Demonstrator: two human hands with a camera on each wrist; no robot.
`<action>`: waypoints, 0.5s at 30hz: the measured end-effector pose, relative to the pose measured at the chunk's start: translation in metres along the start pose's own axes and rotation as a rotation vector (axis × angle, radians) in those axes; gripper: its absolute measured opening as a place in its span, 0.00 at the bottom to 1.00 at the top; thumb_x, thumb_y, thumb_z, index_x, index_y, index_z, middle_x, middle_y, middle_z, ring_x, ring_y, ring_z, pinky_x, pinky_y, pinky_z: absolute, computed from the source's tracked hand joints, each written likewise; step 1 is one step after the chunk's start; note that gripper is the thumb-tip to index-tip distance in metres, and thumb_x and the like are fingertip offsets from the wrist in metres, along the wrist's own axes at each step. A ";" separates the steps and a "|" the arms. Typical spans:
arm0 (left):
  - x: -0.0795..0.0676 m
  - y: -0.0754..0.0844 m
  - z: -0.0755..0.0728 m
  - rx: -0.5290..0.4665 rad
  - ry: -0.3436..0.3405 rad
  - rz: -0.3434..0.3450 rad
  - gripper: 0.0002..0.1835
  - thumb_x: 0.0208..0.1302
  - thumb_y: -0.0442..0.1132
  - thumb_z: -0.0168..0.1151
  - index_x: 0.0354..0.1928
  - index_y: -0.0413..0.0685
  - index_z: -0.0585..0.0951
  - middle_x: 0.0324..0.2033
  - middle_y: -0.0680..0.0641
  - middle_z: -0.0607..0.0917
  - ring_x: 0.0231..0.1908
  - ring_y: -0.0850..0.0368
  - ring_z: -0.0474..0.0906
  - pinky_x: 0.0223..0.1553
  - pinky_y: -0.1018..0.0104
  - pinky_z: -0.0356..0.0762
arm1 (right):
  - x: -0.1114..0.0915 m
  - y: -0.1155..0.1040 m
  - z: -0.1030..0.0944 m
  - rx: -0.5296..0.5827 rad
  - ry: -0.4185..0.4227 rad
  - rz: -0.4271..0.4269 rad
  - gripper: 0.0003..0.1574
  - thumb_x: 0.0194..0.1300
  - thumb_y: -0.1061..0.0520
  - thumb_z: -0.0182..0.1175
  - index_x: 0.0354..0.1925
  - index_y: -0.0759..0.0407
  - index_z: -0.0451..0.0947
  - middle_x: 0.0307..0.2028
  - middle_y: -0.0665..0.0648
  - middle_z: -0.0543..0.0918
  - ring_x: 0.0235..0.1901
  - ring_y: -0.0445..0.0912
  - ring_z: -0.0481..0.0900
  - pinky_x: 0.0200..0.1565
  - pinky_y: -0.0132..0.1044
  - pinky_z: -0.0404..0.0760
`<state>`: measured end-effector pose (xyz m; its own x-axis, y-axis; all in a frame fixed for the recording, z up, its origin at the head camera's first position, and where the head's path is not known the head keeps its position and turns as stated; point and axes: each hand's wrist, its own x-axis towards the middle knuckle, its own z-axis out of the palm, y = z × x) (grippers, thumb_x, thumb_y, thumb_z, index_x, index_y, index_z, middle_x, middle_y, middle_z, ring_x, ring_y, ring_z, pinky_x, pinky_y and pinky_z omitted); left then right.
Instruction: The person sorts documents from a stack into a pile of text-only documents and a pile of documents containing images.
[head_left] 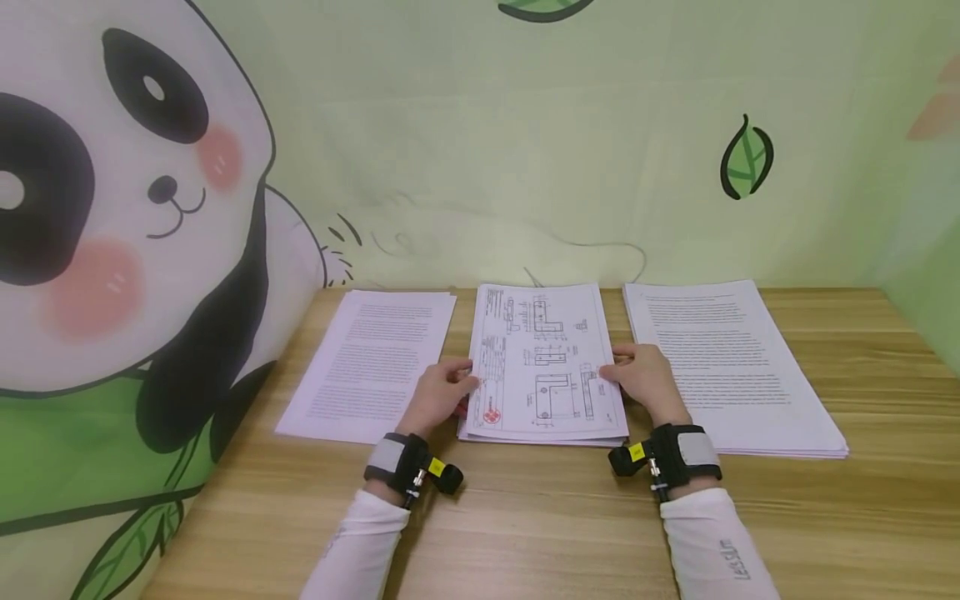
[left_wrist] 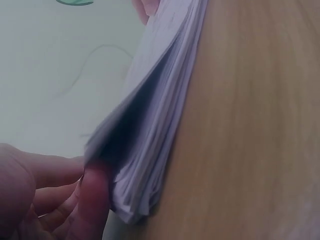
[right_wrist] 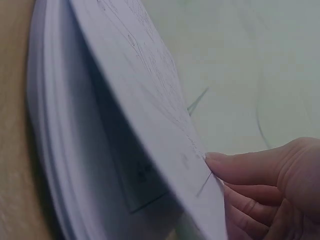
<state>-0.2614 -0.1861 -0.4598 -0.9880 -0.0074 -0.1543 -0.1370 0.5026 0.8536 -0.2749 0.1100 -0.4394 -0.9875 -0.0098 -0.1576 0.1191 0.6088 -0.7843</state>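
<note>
A sheet with a technical drawing (head_left: pixel 551 358) and a red stamp-like mark lies uppermost on the middle paper stack (head_left: pixel 543 441). My left hand (head_left: pixel 441 392) pinches its left edge, and my right hand (head_left: pixel 647 382) pinches the right edge. In the right wrist view, the thumb (right_wrist: pixel 245 167) presses on the printed face while the other fingers lie beneath. Both wrist views show a dark gap between the raised drawing sheet (left_wrist: pixel 127 102) and the stack's layered edges (left_wrist: pixel 155 150). Whether one sheet or more is raised, I cannot tell.
Left of the middle stack lies a pile of text pages (head_left: pixel 375 358); a larger pile of text pages (head_left: pixel 712 367) lies to its right. All rest on a wooden table (head_left: pixel 525 533). Behind it hangs a pale green backdrop (head_left: pixel 480 142) with a printed panda (head_left: pixel 150 208).
</note>
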 end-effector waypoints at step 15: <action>-0.002 0.002 -0.009 -0.042 0.019 -0.018 0.22 0.63 0.41 0.57 0.59 0.44 0.74 0.34 0.40 0.84 0.17 0.56 0.77 0.19 0.69 0.80 | -0.004 -0.006 -0.004 -0.119 0.114 -0.022 0.32 0.62 0.54 0.54 0.61 0.69 0.68 0.44 0.71 0.83 0.31 0.53 0.81 0.25 0.34 0.73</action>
<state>-0.2604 -0.1927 -0.4536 -0.9864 -0.0323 -0.1609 -0.1573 0.4654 0.8710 -0.2720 0.1098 -0.4312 -0.9959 0.0616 -0.0668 0.0908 0.6992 -0.7091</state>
